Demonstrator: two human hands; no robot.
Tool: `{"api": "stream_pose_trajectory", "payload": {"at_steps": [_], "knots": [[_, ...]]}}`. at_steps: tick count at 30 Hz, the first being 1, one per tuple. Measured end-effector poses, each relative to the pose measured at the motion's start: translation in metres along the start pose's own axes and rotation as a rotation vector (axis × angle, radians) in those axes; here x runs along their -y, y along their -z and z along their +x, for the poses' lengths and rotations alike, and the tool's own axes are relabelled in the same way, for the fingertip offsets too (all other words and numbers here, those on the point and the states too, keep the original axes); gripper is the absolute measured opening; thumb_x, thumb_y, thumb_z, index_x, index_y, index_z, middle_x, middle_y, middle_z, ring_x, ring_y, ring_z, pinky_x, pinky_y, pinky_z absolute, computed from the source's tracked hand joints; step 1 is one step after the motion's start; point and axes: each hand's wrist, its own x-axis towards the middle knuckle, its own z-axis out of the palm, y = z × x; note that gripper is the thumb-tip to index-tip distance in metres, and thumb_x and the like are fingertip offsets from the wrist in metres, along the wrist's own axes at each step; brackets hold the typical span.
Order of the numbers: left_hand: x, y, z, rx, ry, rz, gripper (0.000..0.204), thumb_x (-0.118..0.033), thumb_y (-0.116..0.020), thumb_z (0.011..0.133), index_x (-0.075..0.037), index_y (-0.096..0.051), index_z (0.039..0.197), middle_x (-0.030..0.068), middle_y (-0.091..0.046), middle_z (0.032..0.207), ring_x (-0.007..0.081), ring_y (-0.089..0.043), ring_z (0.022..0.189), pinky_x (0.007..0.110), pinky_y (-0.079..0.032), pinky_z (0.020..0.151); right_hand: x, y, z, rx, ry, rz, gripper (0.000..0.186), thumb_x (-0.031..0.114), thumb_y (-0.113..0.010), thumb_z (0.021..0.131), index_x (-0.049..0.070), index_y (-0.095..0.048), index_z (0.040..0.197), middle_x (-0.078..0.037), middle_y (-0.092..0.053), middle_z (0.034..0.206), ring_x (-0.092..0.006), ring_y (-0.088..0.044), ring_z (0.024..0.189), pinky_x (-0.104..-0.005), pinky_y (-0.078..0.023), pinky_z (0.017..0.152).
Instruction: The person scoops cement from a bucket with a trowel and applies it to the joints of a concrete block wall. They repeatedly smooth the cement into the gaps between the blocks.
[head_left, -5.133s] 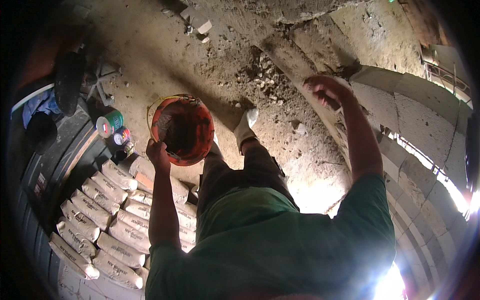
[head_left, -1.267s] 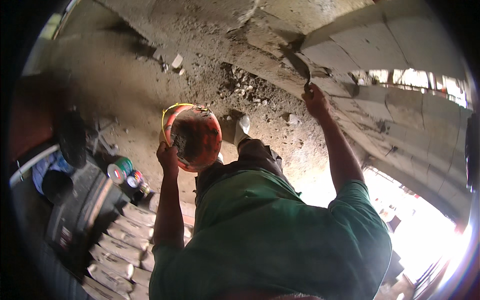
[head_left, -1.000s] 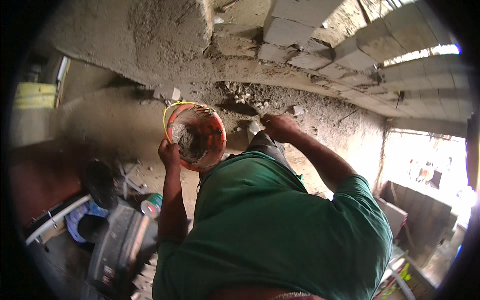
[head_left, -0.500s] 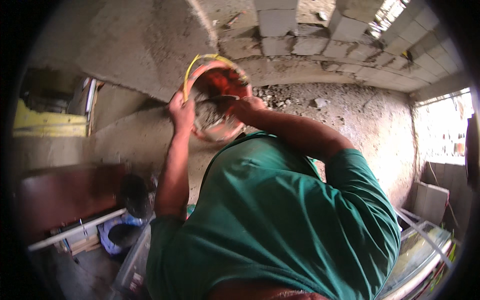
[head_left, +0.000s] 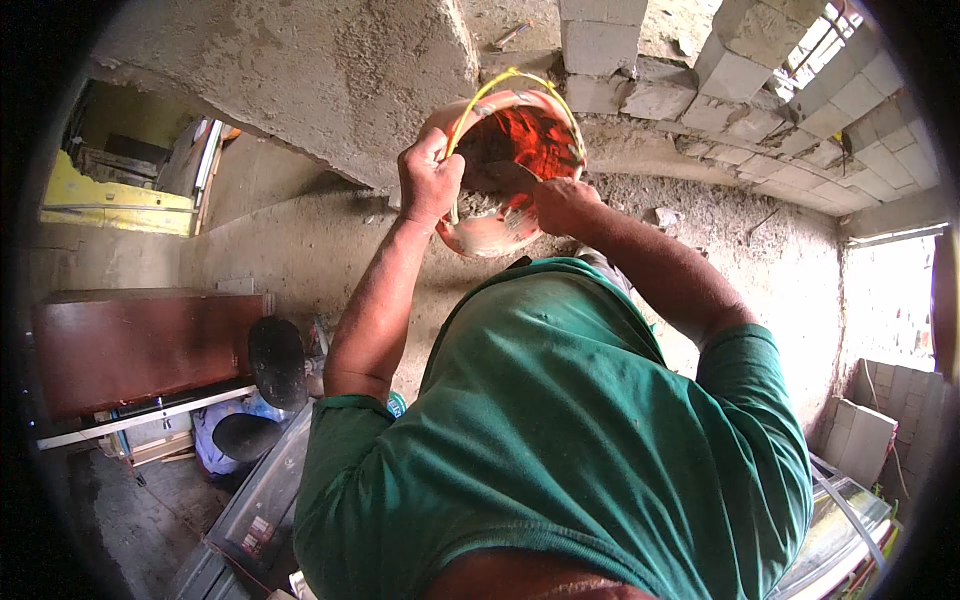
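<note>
My left hand (head_left: 428,178) is closed on the orange bucket (head_left: 492,237) at its left rim, beside the yellow handle (head_left: 513,74), which stands up over the top. The bucket is tilted in front of my body, with grey mortar low inside and dark, red-smeared inner walls. My right hand (head_left: 565,205), at the bucket's right side, is closed on a trowel, its blade (head_left: 505,175) down inside the bucket. The trowel's handle is hidden by my fingers.
A partly built pale block wall (head_left: 605,40) and rubble (head_left: 667,216) are ahead and to the right. A concrete slab (head_left: 300,70) is at upper left; a red-brown cabinet (head_left: 135,355) and black chair (head_left: 275,365) are left. Stacked blocks (head_left: 860,435) stand at lower right beside a bright opening.
The bucket has risen up and to the right with my left hand. My right hand moved from out by the wall into the bucket with the trowel. The view has swung round.
</note>
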Motion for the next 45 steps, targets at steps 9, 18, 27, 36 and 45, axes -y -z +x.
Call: {"api": "stream_pose_trajectory", "payload": {"at_steps": [9, 18, 27, 36, 45], "knots": [[0.013, 0.010, 0.012, -0.035, 0.101, -0.144, 0.017, 0.007, -0.052, 0.073, -0.004, -0.039, 0.068, -0.0062, -0.034, 0.065, 0.0044, -0.034, 0.062, 0.025, -0.031, 0.050, -0.067, -0.039, 0.016, 0.323, 0.095, 0.768, 0.028, 0.032, -0.066, 0.088, 0.012, -0.069, 0.107, -0.010, -0.072, 0.086, -0.0245, -0.070, 0.079, -0.0405, -0.054, 0.068], [0.025, 0.007, 0.055, -0.045, 0.094, 0.017, 0.020, 0.006, -0.053, 0.070, -0.004, -0.037, 0.068, -0.0028, -0.031, 0.062, 0.0071, -0.032, 0.060, 0.028, -0.031, 0.051, -0.047, 0.036, -0.009, -0.203, -0.040, 0.235, 0.026, 0.026, -0.049, 0.094, 0.018, -0.066, 0.113, -0.016, -0.071, 0.098, -0.0371, -0.069, 0.091, -0.0507, -0.056, 0.076], [0.052, -0.010, 0.093, 0.155, -0.037, 0.061, 0.021, 0.003, -0.056, 0.072, -0.005, -0.038, 0.066, -0.0021, -0.033, 0.060, 0.0068, -0.034, 0.059, 0.029, -0.033, 0.051, -0.050, 0.046, 0.044, 0.062, -0.269, 0.122, 0.027, 0.025, -0.055, 0.089, 0.009, -0.072, 0.103, -0.018, -0.072, 0.100, -0.0345, -0.071, 0.096, -0.0485, -0.057, 0.079], [0.116, -0.029, 0.116, 0.482, -0.013, -0.180, 0.018, 0.002, -0.054, 0.071, -0.004, -0.038, 0.066, 0.0062, -0.032, 0.058, 0.0115, -0.035, 0.054, 0.033, -0.034, 0.048, -0.005, -0.061, 0.065, 0.084, -0.131, 0.688, 0.032, 0.027, -0.055, 0.092, 0.006, -0.068, 0.112, -0.011, -0.068, 0.085, -0.0213, -0.067, 0.073, -0.0378, -0.053, 0.062], [0.151, -0.036, 0.093, 0.606, 0.018, -0.214, 0.020, -0.002, -0.057, 0.073, -0.007, -0.038, 0.066, -0.0046, -0.035, 0.062, 0.0068, -0.034, 0.059, 0.029, -0.032, 0.050, 0.099, -0.130, 0.027, -0.142, -0.524, 1.628, 0.027, 0.024, -0.057, 0.092, 0.003, -0.064, 0.107, 0.000, -0.055, 0.069, -0.0118, -0.055, 0.059, -0.0313, -0.047, 0.053]]}}
